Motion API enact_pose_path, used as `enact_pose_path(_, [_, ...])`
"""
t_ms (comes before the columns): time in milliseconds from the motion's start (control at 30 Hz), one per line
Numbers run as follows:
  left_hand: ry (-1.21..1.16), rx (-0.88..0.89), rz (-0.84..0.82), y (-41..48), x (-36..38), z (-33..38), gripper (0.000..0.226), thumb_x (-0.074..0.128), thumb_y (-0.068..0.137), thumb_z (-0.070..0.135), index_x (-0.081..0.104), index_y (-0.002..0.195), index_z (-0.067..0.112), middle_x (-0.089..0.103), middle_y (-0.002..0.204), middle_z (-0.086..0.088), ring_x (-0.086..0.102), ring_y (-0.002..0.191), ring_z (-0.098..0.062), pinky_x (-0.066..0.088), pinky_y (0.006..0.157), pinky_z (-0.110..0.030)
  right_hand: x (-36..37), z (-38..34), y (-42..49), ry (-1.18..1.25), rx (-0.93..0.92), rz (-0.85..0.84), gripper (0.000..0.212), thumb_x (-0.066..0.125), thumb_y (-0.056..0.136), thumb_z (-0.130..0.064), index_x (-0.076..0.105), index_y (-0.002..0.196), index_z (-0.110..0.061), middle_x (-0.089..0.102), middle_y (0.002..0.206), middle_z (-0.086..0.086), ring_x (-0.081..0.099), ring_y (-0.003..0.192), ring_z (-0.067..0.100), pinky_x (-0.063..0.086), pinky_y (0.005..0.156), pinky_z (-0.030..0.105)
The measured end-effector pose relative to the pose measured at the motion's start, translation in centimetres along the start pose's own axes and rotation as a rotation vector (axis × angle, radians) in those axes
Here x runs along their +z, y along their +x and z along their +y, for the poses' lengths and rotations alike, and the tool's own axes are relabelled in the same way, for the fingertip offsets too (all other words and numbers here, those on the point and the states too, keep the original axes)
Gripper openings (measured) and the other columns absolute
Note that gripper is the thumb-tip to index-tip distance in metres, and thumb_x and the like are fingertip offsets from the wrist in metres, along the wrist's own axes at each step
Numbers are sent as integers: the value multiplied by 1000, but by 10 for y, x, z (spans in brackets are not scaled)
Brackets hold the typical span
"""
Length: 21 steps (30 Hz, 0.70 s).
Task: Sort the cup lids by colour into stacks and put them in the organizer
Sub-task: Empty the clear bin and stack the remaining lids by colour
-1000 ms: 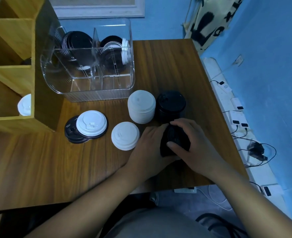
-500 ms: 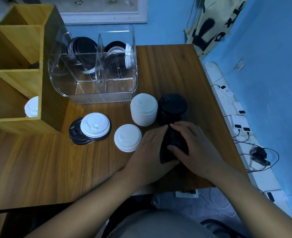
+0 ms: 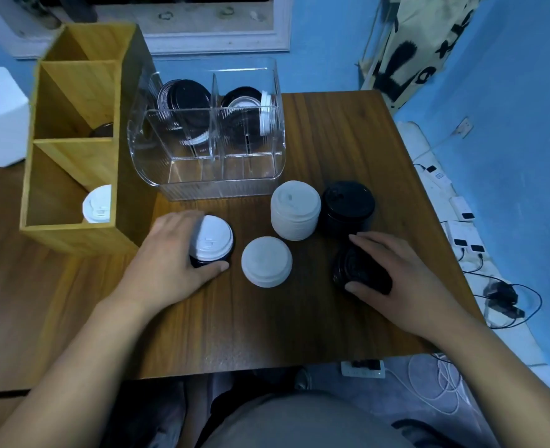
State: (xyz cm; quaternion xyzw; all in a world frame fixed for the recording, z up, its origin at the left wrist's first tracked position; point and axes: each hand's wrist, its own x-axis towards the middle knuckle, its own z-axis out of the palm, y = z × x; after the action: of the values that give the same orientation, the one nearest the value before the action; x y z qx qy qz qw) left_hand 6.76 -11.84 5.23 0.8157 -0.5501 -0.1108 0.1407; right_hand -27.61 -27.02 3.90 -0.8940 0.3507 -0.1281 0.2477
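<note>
Left grip [image 3: 170,263] clasps mixed pile [image 3: 211,240], white lid over black, desk [image 3: 267,334] centre-left. Right grip [image 3: 396,279] grasps tipped black lid stack [image 3: 359,270] near right edge. Between grips: low white stack [image 3: 266,261]. Beyond: tall white stack [image 3: 295,210], upright black stack [image 3: 348,206], clear organizer [image 3: 209,185] toward far edge.

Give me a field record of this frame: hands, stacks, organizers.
left hand: grips mixed pile, white lid on top of black ones
right hand: grips black bunch, tilted on the table
standing: white stack beside black stack, in front of clear organizer
between hands: short white stack
clear organizer: left black lids; right black lids plus upright white lid
wooden organizer: single white lid in nearest compartment
</note>
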Motion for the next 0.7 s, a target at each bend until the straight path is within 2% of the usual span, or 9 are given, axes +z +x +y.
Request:
enact_pose_path(100, [-27,27,36,1,3,-5,87,82,76,54,47,147,16,56,142,-5,45,132,-24,41,107,-39,-4,-2,1,13,-16,11,80,63,82,-62,42,152,-28,42,152,-11,35,142,7,32,116,32])
enact_pose_path(233, [-79,60,99,-3,-3,-5,83,83,75,53,50,144,20,58,137,0,46,128,-18,42,99,-33,-18,-5,1,57,-14,114,75,71,81,-50,49,148,-22,48,151,-9,42,139,2,30,116,17])
enact_pose_path(300, [-117,103,122,-9,-9,0,81,84,74,52,51,142,24,57,134,5,44,127,-13,40,96,-29,-26,-3,-1,85,25,162,71,71,81,-49,53,145,-24,51,148,-10,45,137,1,34,115,21])
enact_pose_path(400, [-229,201,83,-27,-9,18,82,86,71,51,52,141,27,53,134,14,40,128,-3,33,98,-15,-29,1,-4,80,77,182,68,71,81,-51,55,142,-25,53,145,-12,47,134,2,38,114,27])
enact_pose_path(467, [-273,320,6,-41,2,36,84,81,71,59,50,143,28,48,138,16,38,132,0,28,106,-10,-25,-1,-5,68,90,171,68,70,81,-52,56,142,-25,54,144,-13,46,133,-4,34,113,17])
enact_pose_path(567, [-259,565,-99,-56,30,64,80,74,78,63,50,144,25,49,145,13,36,139,-3,22,117,-17,-16,-8,-5,78,82,130,67,70,81,-51,57,142,-24,54,143,-13,43,133,-9,31,112,10])
enact_pose_path(700, [-220,743,-131,-55,59,79,69,74,81,47,56,141,17,52,147,4,38,142,-13,26,119,-32,-8,-12,0,37,63,46,70,69,83,-54,54,145,-24,51,147,-11,44,136,0,34,115,21])
